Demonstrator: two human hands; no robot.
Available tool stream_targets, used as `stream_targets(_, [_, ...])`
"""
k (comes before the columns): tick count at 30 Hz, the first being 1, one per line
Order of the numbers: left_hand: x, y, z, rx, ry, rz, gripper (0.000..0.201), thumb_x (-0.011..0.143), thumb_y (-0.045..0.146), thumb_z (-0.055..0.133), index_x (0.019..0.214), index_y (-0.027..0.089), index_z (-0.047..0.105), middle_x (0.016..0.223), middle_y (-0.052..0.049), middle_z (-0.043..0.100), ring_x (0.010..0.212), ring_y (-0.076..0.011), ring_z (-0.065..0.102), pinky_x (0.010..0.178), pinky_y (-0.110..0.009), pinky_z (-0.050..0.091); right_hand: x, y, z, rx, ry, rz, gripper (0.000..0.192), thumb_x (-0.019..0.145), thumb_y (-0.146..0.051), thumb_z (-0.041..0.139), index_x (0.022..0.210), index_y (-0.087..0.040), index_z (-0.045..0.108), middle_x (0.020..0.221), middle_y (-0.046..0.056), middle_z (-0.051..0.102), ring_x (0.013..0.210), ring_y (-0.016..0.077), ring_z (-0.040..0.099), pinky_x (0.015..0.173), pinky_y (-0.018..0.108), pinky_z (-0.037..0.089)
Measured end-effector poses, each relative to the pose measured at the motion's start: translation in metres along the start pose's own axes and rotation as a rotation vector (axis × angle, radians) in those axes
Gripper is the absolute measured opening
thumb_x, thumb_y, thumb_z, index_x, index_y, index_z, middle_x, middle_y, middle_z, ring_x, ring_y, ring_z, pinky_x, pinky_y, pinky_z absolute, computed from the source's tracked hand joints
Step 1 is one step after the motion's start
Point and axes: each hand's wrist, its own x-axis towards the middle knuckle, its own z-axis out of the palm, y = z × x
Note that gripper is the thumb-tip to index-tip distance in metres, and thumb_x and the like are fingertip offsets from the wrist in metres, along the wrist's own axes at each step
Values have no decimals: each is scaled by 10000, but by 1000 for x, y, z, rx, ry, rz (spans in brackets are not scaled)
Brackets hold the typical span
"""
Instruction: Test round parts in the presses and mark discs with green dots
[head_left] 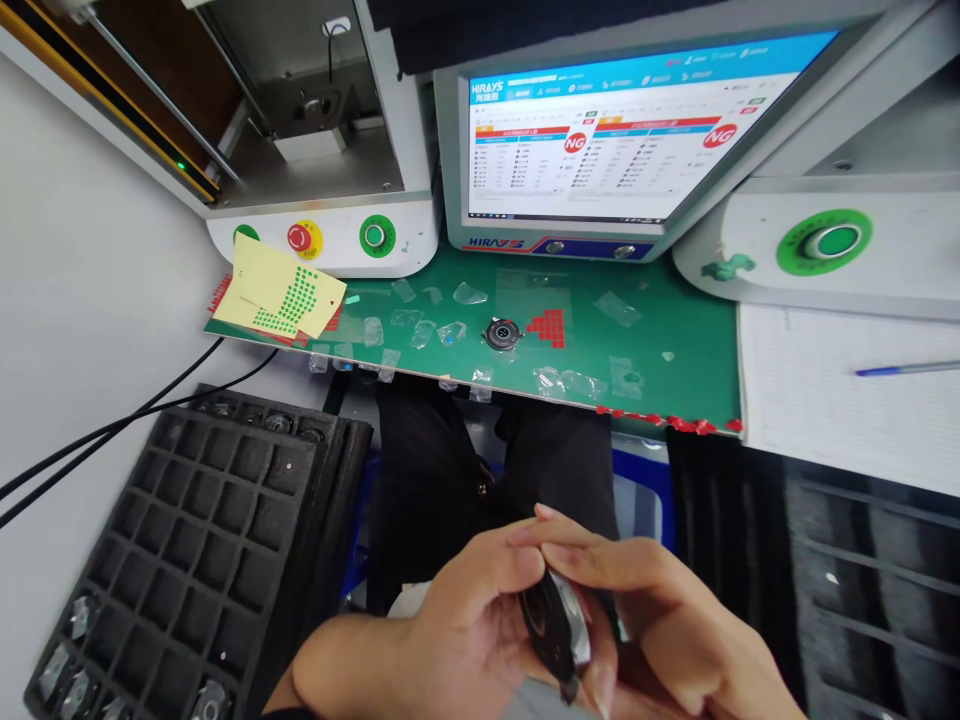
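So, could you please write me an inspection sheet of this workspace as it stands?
Surface: green mat, red tape along its front edge.
Job's things: small dark round part held between both hands; a similar round part on the mat.
Clutter: clear film scraps, yellow sticker sheets, blue pen on paper.
Hands: left hand and right hand both grip the part.
Cables: two black cables at left.
Surroundings: monitor showing NG, black compartment tray.

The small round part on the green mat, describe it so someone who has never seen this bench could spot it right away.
Start at the monitor showing red NG marks. Just below it lies the green mat, littered with clear film scraps. The round part sits near the mat's middle, left of a patch of red dot stickers: it is the only dark, metallic disc there.
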Motion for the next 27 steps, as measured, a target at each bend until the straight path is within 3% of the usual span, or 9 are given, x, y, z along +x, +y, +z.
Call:
stream_targets(3, [2, -3, -4, -25, -19, 1, 352, 839, 452, 530, 864, 114, 627, 537, -19, 558, 457, -109, 452, 494, -212, 344, 6, -5, 0, -53, -115, -166, 244, 793, -149, 744, 727, -199, 514, 1163, 73, 695, 1071, 328, 676, 932, 479, 596])
stream_targets(6, [5, -8, -5, -44, -20, 16, 317, 815, 425, 563, 864, 117, 621, 517, -8, 547, 423, -102, 414, 461, -217, 301, 7, -1, 0, -68, -145, -220, 241, 793, -125, 734, 803, -201, 505, 1208, 83, 666, 1120, 342, 649, 967, 508, 572])
stream_targets(10, [16, 0, -4, 117, 30, 33, 426, 836, 547, 576, 868, 126, 633, 570, -20, 583, 499, -122, 496, 526, -228, 352, 16, 5, -1, -18, -21, -230, 344, 784, -100, 735, 766, -214, 411, 1129, 64, 660, 1048, 310, 691, 938, 500, 592])
stream_targets(12, [28, 19, -7, 415, 6, 32, 495, 870, 611, 492, 905, 138, 634, 709, -55, 640, 634, -165, 588, 630, -262, 428, 23, 6, -4, 16, 98, -199, 394, 774, -92, 746, 746, -220, 375, 1096, 55, 656, 1016, 294, 704, 870, 464, 629])
stream_targets(14, [49, 49, -11, 1022, 38, 139, 444, 929, 534, 414, 979, 147, 626, 886, -89, 671, 829, -209, 635, 776, -306, 473, 28, 6, -8, 45, 207, -170, 410, 782, -123, 753, 731, -219, 357, 1059, 54, 661, 986, 277, 712, 811, 416, 645])
stream_targets(16, [76, 83, -18, 1780, 260, 364, 268, 954, 322, 410, 1031, 167, 615, 1056, -100, 664, 1031, -230, 603, 938, -349, 448, 31, 7, -13, 50, 293, -151, 401, 800, -169, 750, 718, -214, 360, 1000, 53, 667, 929, 258, 726, 776, 381, 645])
stream_targets(17, [90, 99, -20, 1947, 332, 410, 221, 932, 242, 444, 1048, 165, 615, 1146, -123, 641, 1132, -268, 553, 1013, -406, 402, 32, 9, -15, 41, 319, -137, 399, 804, -191, 752, 712, -211, 364, 974, 53, 670, 904, 255, 731, 764, 373, 643])
stream_targets(21, [138, 145, -23, 2225, 291, 351, 244, 837, 125, 590, 1071, 177, 637, 1185, -122, 629, 1130, -312, 563, 1001, -458, 427, 31, 21, -26, -33, 341, -128, 391, 801, -209, 752, 705, -209, 373, 935, 67, 687, 865, 268, 741, 735, 350, 638])
stream_targets(27, [166, 158, -16, 2291, 212, 204, 327, 687, -1, 688, 970, 164, 689, 1097, -135, 680, 1111, -383, 605, 966, -513, 449, 26, 36, -42, -98, 377, -112, 390, 791, -169, 741, 717, -217, 360, 964, 74, 694, 890, 265, 740, 760, 322, 632])
